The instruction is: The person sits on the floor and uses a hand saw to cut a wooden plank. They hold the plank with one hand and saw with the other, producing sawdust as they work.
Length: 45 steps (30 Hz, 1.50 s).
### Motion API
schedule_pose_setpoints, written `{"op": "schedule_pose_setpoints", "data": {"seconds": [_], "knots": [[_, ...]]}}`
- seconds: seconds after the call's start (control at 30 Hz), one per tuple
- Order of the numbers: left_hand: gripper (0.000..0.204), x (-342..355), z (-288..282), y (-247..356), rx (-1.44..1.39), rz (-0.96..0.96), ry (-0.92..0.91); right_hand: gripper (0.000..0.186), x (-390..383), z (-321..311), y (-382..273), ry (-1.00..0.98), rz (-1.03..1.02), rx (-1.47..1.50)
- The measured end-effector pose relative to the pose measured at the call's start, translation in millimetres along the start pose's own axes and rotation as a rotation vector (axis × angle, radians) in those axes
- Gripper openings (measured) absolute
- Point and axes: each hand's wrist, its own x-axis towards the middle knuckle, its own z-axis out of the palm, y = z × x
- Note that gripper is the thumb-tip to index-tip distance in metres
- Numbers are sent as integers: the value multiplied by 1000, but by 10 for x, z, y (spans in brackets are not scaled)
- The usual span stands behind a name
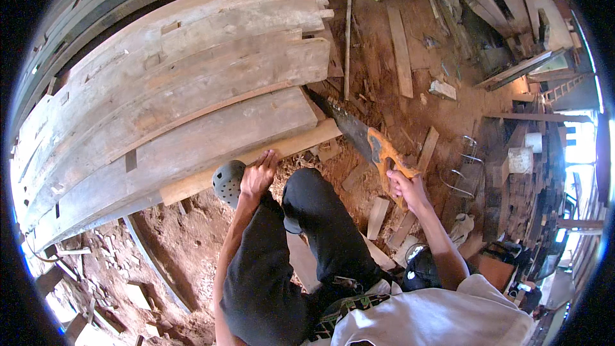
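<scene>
My right hand (406,190) is closed around the orange handle of a handsaw (351,127). Its dark blade slants up and left, past the end of a narrow pale plank (301,143); whether the teeth touch the wood I cannot tell. On that plank, my left hand (257,176) lies with its fingers stretched out over the near edge. Beside this hand, my foot in a grey clog with holes (227,182) rests against the plank. A thick grey-brown beam (237,124) lies along the plank's far side.
Beyond the beam lie several large weathered timbers (211,57) with notches. Wood offcuts (378,218) and shavings cover the reddish dirt floor (378,51). A long thin strip (348,45) and a pale board (400,51) lie farther off. Stacked wood (506,179) stands at the right.
</scene>
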Motion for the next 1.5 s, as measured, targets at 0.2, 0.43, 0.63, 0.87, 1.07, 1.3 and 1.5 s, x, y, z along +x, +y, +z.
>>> {"op": "schedule_pose_setpoints", "data": {"seconds": [0.2, 0.43, 0.63, 0.87, 1.07, 1.3, 1.5], "knots": [[36, 15, -47, 14, 30, 6, 9, 17, -88, 8, -141, -112, -49, 7], [35, -7, 36, 2, 39, 1, 56, 20, 180, 200, 297, -96, 132, 141], [40, 49, -131, 72, -29, -81, -46, 17, 150, -179, 362, -12, 26, 56], [33, 43, -241, 58, 29, -41, -90, 17, -28, 27, 305, 30, -41, 89], [32, 10, -106, 52, -4, -51, -15, 15, -138, 84, 344, 7, -79, 30], [38, 20, -75, 70, 8, -80, -30, 18, 397, 224, 634, 22, 122, 122], [37, 41, -52, 19, -9, -5, 40, 33, 705, 258, 1185, -20, 16, -403]]}}
